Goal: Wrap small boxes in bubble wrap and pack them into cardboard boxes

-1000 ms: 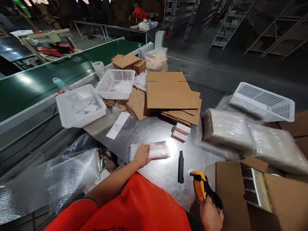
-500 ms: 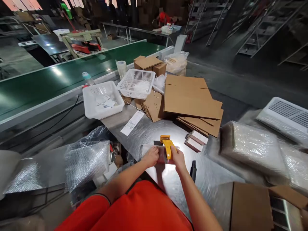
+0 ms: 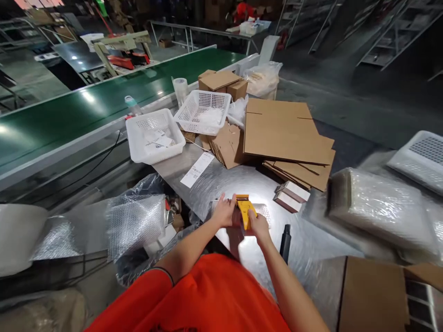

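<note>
My right hand (image 3: 259,226) is closed around a yellow tape dispenser (image 3: 246,213), which rests over a small bubble-wrapped package (image 3: 265,211) on the metal table (image 3: 238,182). At the package's left part is my left hand (image 3: 224,212), its fingers raised and apart close to the dispenser's head. Much of the package is hidden under my hands and the dispenser. Right of my right hand lies a black, pen-like tool (image 3: 285,242). Two small white-and-brown boxes (image 3: 291,196) sit beyond it, and a printed label sheet (image 3: 197,169) lies flat at the left.
Flat cardboard sheets (image 3: 280,131) are stacked at the back right. White baskets (image 3: 155,157) stand along the back left, before a green conveyor belt (image 3: 114,106). Wrapped bundles (image 3: 380,207) and an open carton (image 3: 374,295) take up the right side. Bubble wrap (image 3: 136,226) hangs at the left.
My left hand's fingers have lifted from the package and spread near the dispenser. The dispenser has shifted slightly in my right hand's grip. The whole view has tilted a little downward and left.
</note>
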`<action>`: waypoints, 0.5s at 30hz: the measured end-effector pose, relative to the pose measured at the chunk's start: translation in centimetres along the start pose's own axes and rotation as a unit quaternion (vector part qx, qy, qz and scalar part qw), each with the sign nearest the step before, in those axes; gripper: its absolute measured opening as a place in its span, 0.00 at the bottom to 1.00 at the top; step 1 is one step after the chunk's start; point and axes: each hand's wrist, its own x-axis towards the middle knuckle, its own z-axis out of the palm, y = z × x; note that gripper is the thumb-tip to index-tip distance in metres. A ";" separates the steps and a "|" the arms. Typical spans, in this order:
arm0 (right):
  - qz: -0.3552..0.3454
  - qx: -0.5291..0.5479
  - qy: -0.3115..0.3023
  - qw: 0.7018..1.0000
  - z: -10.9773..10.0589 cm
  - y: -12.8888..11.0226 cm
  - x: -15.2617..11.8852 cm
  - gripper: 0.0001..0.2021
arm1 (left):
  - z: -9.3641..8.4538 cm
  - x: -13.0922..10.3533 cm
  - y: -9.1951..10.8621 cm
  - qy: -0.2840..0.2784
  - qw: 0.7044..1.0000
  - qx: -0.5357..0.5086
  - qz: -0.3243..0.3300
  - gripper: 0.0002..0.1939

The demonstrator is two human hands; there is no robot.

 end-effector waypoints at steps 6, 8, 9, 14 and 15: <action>-0.002 0.061 -0.015 0.998 0.2 6.4 -7.4 0.28 | -1.1 0.7 0.3 -0.050 0.998 0.046 -0.006 0.62; -0.003 0.139 -0.028 0.990 0.6 9.4 -9.9 0.32 | -1.3 1.1 0.6 -0.082 0.995 0.056 0.005 0.66; 0.000 0.171 -0.032 0.985 0.9 10.6 -10.6 0.33 | -1.4 1.5 0.7 -0.103 0.993 0.063 0.008 0.67; 0.022 0.248 -0.036 0.968 3.2 12.3 -10.6 0.33 | -1.9 5.0 1.3 -0.220 0.972 0.075 -0.016 0.67; 0.028 0.268 -0.044 0.962 3.5 12.2 -10.3 0.33 | -2.2 5.9 1.1 -0.246 0.966 0.073 -0.023 0.67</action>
